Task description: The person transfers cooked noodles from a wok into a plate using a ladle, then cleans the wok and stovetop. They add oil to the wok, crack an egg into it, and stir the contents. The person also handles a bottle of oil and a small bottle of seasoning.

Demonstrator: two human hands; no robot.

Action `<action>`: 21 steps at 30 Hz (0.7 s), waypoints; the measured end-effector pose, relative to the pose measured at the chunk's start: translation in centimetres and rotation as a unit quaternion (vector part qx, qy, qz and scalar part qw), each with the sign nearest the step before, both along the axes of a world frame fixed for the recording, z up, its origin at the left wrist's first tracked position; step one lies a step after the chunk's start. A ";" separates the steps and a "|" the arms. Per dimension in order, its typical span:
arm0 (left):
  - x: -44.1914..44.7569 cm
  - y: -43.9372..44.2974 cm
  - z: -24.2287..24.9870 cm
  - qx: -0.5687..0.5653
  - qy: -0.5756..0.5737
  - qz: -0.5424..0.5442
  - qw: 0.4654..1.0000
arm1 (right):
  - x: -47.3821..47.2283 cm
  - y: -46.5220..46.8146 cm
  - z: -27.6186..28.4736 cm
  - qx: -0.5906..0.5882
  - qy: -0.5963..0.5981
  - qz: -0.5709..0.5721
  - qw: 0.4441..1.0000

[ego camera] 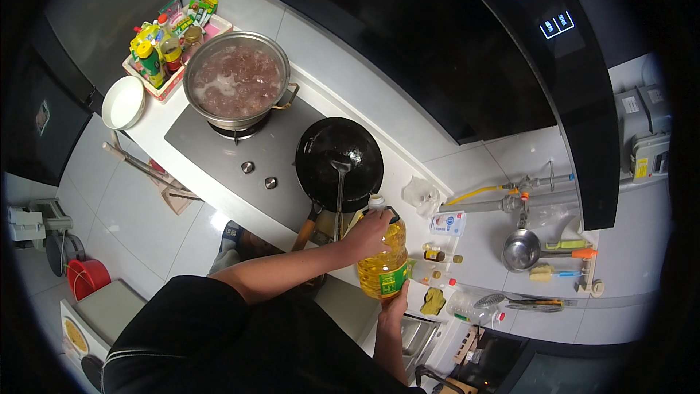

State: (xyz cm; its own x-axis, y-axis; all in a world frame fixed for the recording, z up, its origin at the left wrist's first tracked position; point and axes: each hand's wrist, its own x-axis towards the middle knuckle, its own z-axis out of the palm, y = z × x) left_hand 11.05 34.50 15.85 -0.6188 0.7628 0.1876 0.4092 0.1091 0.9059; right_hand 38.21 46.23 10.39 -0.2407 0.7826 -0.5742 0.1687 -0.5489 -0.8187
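Note:
A large clear plastic bottle of yellow cooking oil (367, 279) is held between my two hands. My left hand (372, 236) grips it near the handle, below the neck. My right hand (396, 304) supports its base. The neck points toward the near rim of a black wok (317, 148); I see no stream of oil. Inside the wok rests the head of a metal spatula (340, 186), its shaft leaning out over the near rim. The wok's wooden handle (304, 235) juts toward me.
Reddish, foamy liquid fills a steel pot (284, 65) on the left burner of the gas stove (219, 145). A white bowl (123, 103) and a basket of condiments (169, 90) stand left. Small bottles (433, 255) and a green cloth (433, 301) lie right. The range hood (404, 38) overhangs the back.

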 end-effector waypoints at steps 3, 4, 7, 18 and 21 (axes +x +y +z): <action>0.1 0.1 0.0 0.002 0.009 0.004 1.000 | 0.0 0.2 -0.6 -0.006 0.003 -0.002 1.000; 0.1 0.2 0.1 0.005 0.009 0.006 1.000 | -0.1 0.2 -0.8 -0.008 0.005 0.003 1.000; 0.2 0.4 0.4 0.009 0.031 0.009 0.999 | -0.4 0.3 -1.4 -0.018 0.027 0.000 0.999; 1.3 2.2 3.0 -0.001 0.037 0.030 0.999 | -2.0 1.4 -5.4 -0.146 0.078 0.015 0.986; 1.8 3.7 3.5 -0.021 0.041 0.011 0.999 | -2.9 1.1 -6.9 -0.186 0.114 0.004 0.976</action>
State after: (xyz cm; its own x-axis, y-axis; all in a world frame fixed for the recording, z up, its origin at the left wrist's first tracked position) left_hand 12.86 38.17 19.39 -0.6196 0.7573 0.2065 0.4797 0.1570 0.8633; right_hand 35.34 47.32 3.50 -0.4004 0.5285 -0.7486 0.0097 -0.8144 -0.5802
